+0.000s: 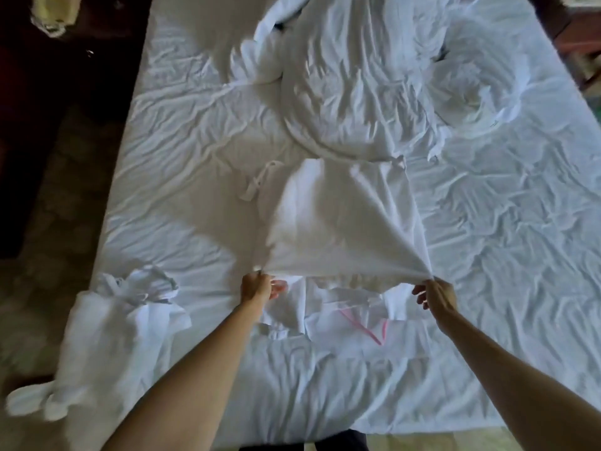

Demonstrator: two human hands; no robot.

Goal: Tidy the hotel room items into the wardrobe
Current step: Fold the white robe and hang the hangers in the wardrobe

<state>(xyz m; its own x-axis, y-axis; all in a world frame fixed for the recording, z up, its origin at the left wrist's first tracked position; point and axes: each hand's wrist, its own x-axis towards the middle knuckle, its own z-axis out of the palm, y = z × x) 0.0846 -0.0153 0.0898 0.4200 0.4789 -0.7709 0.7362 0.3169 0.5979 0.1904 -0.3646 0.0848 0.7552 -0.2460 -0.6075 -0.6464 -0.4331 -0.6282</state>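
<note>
A white cloth (pixel 344 219), perhaps a towel or robe panel, is stretched above the bed between both hands. My left hand (pixel 258 286) pinches its near left corner. My right hand (pixel 434 296) pinches its near right corner. The cloth's far end lies on the bed (pixel 182 190) by a white belt (pixel 257 183). Under the lifted edge lies white folded fabric with a pink trim (pixel 367 323).
A crumpled white duvet (pixel 351 102) covers the far half of the bed. Another white garment (pixel 107 333) hangs over the bed's near left edge. Dark floor and furniture border the left side. A wooden piece stands at the far right corner (pixel 572 37).
</note>
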